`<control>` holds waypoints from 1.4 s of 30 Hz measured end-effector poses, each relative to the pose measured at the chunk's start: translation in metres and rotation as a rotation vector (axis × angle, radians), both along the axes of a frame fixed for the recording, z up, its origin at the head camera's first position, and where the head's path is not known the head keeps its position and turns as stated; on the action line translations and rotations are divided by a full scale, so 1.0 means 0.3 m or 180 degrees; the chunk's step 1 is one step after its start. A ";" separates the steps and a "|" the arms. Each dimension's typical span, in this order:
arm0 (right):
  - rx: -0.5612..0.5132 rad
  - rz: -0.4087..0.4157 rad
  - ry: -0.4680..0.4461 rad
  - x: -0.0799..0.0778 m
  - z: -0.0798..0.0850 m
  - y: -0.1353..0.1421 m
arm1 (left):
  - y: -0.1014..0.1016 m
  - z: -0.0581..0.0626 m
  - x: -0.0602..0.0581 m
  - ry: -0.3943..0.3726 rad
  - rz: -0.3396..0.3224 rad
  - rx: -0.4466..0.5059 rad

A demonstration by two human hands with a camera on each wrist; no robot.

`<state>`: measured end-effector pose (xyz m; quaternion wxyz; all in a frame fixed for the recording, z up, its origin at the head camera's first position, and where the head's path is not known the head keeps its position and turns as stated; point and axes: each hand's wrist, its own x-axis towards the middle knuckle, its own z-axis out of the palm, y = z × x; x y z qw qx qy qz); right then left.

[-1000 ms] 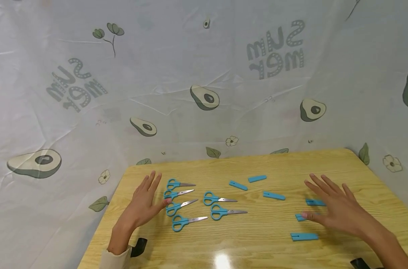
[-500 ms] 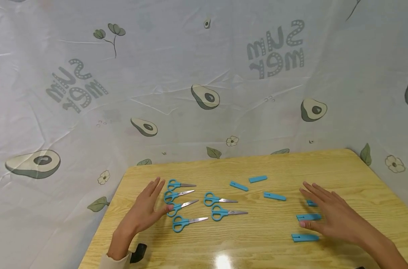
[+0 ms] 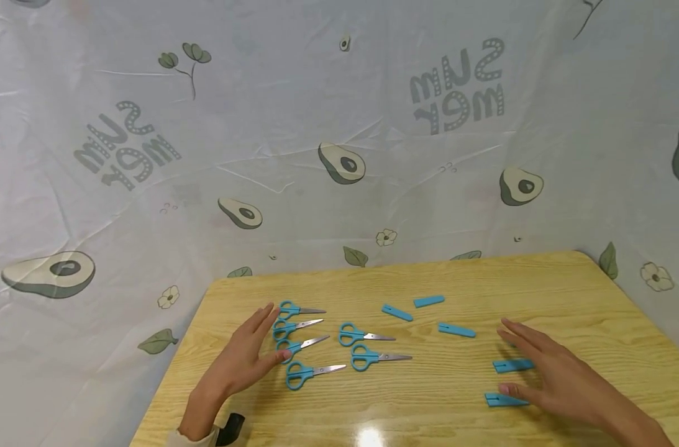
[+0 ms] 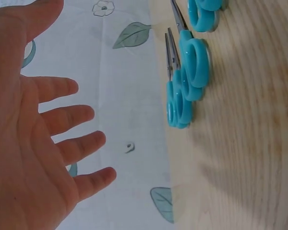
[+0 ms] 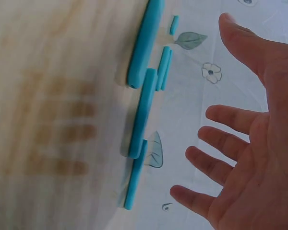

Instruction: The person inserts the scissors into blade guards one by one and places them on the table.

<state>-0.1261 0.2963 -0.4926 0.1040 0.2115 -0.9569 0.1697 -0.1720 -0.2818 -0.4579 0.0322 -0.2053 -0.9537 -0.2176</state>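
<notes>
Several scissors with blue handles lie on the wooden table in the head view, among them the nearest pair of scissors (image 3: 299, 375) and another pair of scissors (image 3: 364, 357) to its right. My left hand (image 3: 240, 363) hovers beside the handles, its fingers straight and nothing held; the left wrist view shows the bare palm. On the right, my right hand (image 3: 565, 379) is over several blue blade covers, partly hiding the nearest blade cover (image 3: 501, 400) and another blade cover (image 3: 509, 365). Its fingers are extended and the palm holds nothing in the right wrist view.
Farther back on the table (image 3: 317, 416) lie three more blue blade covers, one blade cover (image 3: 456, 329) closest to the right hand. A white cloth (image 3: 294, 93) printed with avocados and leaves hangs behind the table's far edge.
Both hands have lowered slightly toward the near side, the right one more, and its fingers have come closer together. The scissors and covers stay where they were on the table.
</notes>
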 end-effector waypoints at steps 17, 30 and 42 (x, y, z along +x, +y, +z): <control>0.0030 -0.0056 0.0001 0.037 -0.018 -0.017 | 0.018 -0.009 0.020 -0.0223 -0.0016 -0.0026; 0.0091 -0.0024 -0.0129 0.062 -0.041 -0.009 | 0.034 -0.033 0.037 -0.0400 0.0030 0.0055; 0.0147 -0.0073 -0.0733 0.064 -0.060 0.015 | 0.041 -0.051 0.046 -0.0393 -0.0097 0.0023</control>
